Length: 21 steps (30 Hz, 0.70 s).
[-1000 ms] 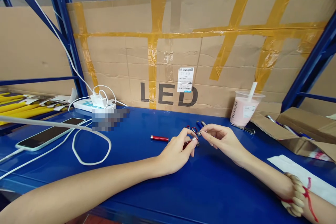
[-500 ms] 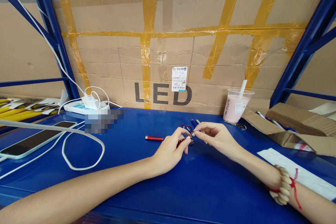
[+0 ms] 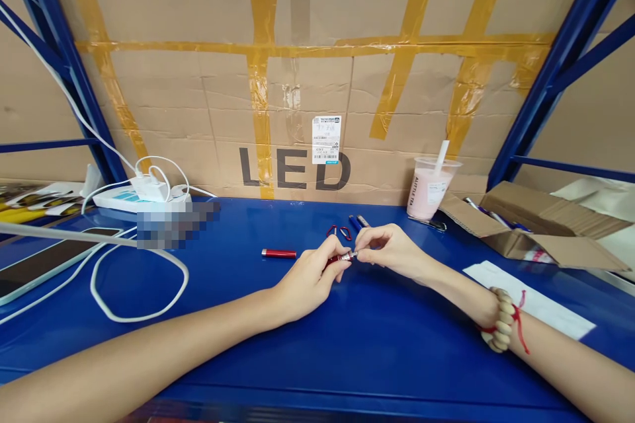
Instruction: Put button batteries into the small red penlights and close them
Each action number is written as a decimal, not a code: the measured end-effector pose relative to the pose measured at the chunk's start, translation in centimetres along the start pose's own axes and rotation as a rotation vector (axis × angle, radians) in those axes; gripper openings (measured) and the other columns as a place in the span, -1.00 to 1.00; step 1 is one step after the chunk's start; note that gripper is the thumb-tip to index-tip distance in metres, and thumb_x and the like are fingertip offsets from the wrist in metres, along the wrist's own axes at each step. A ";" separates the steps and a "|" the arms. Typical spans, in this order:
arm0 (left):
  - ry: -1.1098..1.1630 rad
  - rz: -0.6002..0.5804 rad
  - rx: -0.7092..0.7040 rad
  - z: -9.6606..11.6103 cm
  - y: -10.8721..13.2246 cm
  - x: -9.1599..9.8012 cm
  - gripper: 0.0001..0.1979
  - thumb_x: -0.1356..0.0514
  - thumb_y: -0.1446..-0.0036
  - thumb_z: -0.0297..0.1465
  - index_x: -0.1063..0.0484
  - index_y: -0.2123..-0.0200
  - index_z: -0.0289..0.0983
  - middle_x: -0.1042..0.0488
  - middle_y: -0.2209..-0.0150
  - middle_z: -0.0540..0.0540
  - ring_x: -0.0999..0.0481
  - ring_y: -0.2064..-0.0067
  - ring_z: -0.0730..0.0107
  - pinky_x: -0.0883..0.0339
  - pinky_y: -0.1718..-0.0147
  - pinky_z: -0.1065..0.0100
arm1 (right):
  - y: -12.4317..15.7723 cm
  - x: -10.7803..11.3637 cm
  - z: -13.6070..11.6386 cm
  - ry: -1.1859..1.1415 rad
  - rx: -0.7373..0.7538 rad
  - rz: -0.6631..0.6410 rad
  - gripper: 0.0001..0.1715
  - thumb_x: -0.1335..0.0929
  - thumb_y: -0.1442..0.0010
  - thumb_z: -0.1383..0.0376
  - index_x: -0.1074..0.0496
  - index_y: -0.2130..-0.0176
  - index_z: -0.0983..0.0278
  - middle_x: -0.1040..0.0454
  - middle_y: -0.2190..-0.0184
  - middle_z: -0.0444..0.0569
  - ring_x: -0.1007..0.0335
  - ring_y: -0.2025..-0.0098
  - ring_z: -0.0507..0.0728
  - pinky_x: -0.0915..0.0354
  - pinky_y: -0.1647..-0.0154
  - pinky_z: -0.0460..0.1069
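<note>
Between the thumb and fingers of my left hand (image 3: pixel 310 274) is a slim red metal tube (image 3: pixel 340 258) with a silver end pointing right. My right hand (image 3: pixel 389 248) is closed in a pinch right at that end, on a small silver piece (image 3: pixel 354 254); whether the piece touches the tube is too small to tell. Another red tube (image 3: pixel 278 253) with a silver tip lies on the blue surface left of my hands. Just beyond my fingers are two small red carabiner clips (image 3: pixel 345 233) and a blue tube (image 3: pixel 354 223) beside a silver-ended one (image 3: pixel 363 221).
At the back right stands a pink drink cup (image 3: pixel 430 188) with a straw. An open cardboard box (image 3: pixel 526 244) and white paper (image 3: pixel 530 297) lie right. Left are a phone (image 3: pixel 49 261), a white cable (image 3: pixel 183 277) and a power strip (image 3: pixel 116 201). Taped cardboard (image 3: pixel 213 99) closes the back.
The view has shifted, so everything sits further left in the picture. My hands have moved a little nearer to me, leaving the carabiner clips uncovered. Both hands keep their pinches.
</note>
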State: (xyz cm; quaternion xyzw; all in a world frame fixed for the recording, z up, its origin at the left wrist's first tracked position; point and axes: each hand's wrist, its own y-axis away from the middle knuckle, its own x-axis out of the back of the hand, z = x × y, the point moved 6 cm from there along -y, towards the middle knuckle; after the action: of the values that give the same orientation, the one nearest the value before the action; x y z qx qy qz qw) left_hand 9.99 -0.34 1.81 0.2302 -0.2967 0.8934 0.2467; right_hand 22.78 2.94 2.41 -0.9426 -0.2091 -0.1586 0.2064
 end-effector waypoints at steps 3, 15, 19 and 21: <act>-0.034 -0.017 -0.018 0.0 0.1 -0.1 -0.88 0.06 -0.19 -0.43 -0.10 0.42 -0.25 -0.24 0.54 0.09 -0.20 0.53 0.55 -0.07 0.51 0.50 | 0.1 -0.2 -0.3 0.017 0.018 -0.022 -0.78 -0.44 0.11 0.22 -0.45 0.56 0.34 -0.35 0.58 -0.14 -0.18 0.54 -0.05 -0.14 0.51 -0.11; -0.136 0.005 0.004 -0.5 0.0 0.0 -0.85 0.05 -0.18 -0.45 -0.26 0.21 -0.25 -0.35 0.49 0.03 -0.33 0.46 0.48 -0.16 0.43 0.47 | 0.7 -1.0 0.6 -0.011 -0.258 -0.003 -0.62 -0.46 0.18 0.09 -0.41 0.55 0.37 -0.22 0.74 -0.22 -0.05 0.67 -0.10 -0.01 0.67 -0.15; -0.143 0.021 0.063 -1.0 -0.2 -0.1 -0.89 0.04 -0.17 -0.43 -0.25 0.26 -0.26 -0.36 0.50 0.04 -0.34 0.45 0.47 -0.16 0.43 0.47 | 0.8 -1.1 1.2 -0.016 -0.290 0.011 -0.57 -0.43 0.13 0.03 -0.42 0.51 0.38 -0.23 0.72 -0.21 -0.05 0.66 -0.11 0.00 0.66 -0.16; -0.128 0.041 0.087 -1.2 -0.3 0.0 -0.89 0.04 -0.17 -0.43 -0.25 0.26 -0.25 -0.34 0.51 0.05 -0.34 0.47 0.48 -0.16 0.44 0.47 | 0.7 -1.0 1.4 -0.007 -0.286 0.032 -0.54 -0.42 0.13 0.00 -0.42 0.50 0.39 -0.21 0.73 -0.22 -0.03 0.67 -0.11 0.01 0.67 -0.16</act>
State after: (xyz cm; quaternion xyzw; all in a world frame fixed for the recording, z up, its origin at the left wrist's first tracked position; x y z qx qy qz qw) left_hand 9.84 0.65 1.02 0.2912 -0.2771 0.8938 0.1988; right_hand 22.53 2.65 0.63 -0.9662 -0.1700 -0.1800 0.0715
